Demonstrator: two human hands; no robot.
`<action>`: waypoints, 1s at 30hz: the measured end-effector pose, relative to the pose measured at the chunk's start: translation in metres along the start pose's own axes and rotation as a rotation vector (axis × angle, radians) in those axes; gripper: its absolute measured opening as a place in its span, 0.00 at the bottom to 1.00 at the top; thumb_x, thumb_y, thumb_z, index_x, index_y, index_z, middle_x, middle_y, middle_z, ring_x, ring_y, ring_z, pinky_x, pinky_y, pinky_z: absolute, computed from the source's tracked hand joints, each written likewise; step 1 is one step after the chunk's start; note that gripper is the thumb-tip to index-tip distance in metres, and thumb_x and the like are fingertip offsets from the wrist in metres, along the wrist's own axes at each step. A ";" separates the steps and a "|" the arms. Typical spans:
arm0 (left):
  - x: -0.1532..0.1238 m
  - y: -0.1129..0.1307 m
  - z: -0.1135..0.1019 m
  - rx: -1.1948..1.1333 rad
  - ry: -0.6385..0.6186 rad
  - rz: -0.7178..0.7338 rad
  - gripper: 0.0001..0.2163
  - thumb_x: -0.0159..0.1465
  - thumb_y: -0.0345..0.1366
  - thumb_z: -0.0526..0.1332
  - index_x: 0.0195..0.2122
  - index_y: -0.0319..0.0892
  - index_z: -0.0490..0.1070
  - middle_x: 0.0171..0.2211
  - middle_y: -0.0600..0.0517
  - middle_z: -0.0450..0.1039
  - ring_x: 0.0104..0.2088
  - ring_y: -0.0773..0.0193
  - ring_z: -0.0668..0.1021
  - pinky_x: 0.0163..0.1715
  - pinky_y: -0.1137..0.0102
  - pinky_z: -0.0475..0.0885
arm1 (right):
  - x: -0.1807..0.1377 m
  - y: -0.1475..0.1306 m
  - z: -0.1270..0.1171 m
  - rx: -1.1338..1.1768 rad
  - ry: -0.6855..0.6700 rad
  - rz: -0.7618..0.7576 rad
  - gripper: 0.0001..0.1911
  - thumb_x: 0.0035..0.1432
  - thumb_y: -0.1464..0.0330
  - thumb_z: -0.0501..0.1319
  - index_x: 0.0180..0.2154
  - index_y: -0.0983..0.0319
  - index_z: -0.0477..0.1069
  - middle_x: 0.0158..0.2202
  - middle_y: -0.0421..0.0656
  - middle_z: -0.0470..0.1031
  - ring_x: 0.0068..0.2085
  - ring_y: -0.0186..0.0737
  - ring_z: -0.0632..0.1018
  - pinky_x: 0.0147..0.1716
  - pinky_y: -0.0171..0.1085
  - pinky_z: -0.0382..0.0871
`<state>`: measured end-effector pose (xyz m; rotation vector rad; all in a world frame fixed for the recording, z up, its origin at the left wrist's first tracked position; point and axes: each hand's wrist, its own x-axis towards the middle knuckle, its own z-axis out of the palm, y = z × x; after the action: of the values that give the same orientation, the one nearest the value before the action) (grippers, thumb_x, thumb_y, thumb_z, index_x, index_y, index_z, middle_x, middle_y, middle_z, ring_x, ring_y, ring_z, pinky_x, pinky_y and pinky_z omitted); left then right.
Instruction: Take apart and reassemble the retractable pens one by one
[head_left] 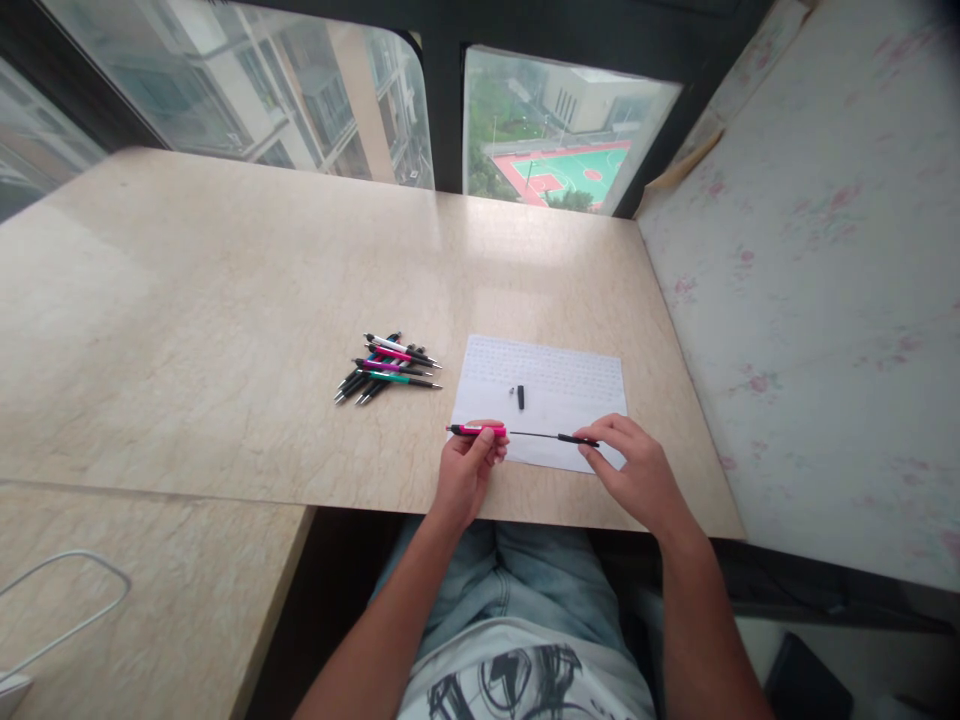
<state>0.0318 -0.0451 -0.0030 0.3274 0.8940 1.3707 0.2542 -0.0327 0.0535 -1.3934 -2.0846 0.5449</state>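
Note:
My left hand (463, 480) is closed around the pink barrel (487, 431) of a pen, whose black end points left. Between the fingertips of my right hand (637, 470) is a slim black pen part (574, 439). From it a thin dark refill (534, 434) sticks out toward the pink barrel, apart from it by a small gap. Both hands are just above the near edge of a sheet of paper (480, 370) with rows of writing. On that sheet lie a short black pen grip (520, 397) and a tiny pen tip (512, 390).
Left of the paper lies a loose pile of several click pens (390, 372) in mixed colours. The pale marble-patterned desk (225, 330) runs back to the windows. A flowered wall (817, 300) borders its right side. A white cable (105, 560) rests on the lower-left surface.

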 end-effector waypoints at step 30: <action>0.002 0.009 -0.010 -0.285 -0.056 -0.108 0.10 0.55 0.37 0.70 0.35 0.38 0.76 0.28 0.51 0.72 0.27 0.72 0.72 0.25 0.78 0.67 | 0.020 -0.022 -0.018 -0.022 0.010 0.053 0.07 0.61 0.67 0.59 0.39 0.58 0.75 0.36 0.45 0.77 0.37 0.43 0.77 0.38 0.44 0.72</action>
<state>0.0187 -0.0445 -0.0038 0.0969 0.6502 1.3600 0.2451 -0.0215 0.0853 -1.4649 -2.0566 0.5367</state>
